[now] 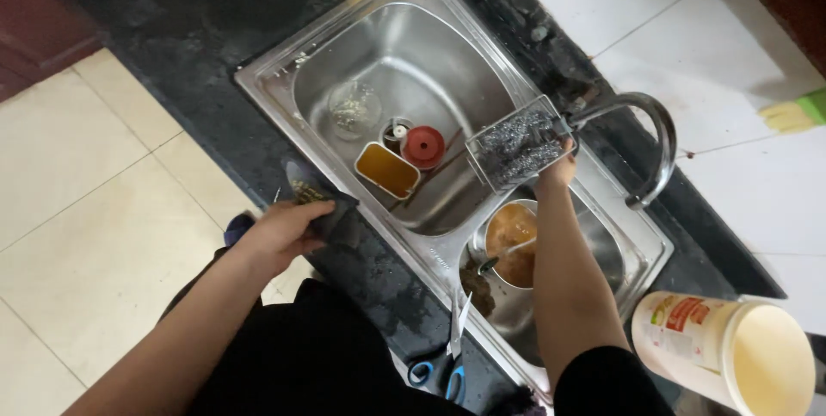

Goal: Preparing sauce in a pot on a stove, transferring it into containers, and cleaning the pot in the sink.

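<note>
My left hand (280,234) presses a dark cloth (331,214) onto the black counter at the front edge of the steel double sink (284,72). My right hand (557,172) reaches across the sink and grips a wire basket (516,154) with steel wool in it, next to the curved tap (658,136). In the left basin lie a clear glass (354,109), a red lid (424,145) and a rectangular container of brown liquid (388,170). Under my right forearm, the right basin holds a pot (512,244) of brownish liquid.
Scissors with blue handles (447,356) lie on the counter's front edge between my arms. A cream plastic tub (731,351) lies on its side at the right. White tiled wall stands behind the tap; pale floor tiles show at the left.
</note>
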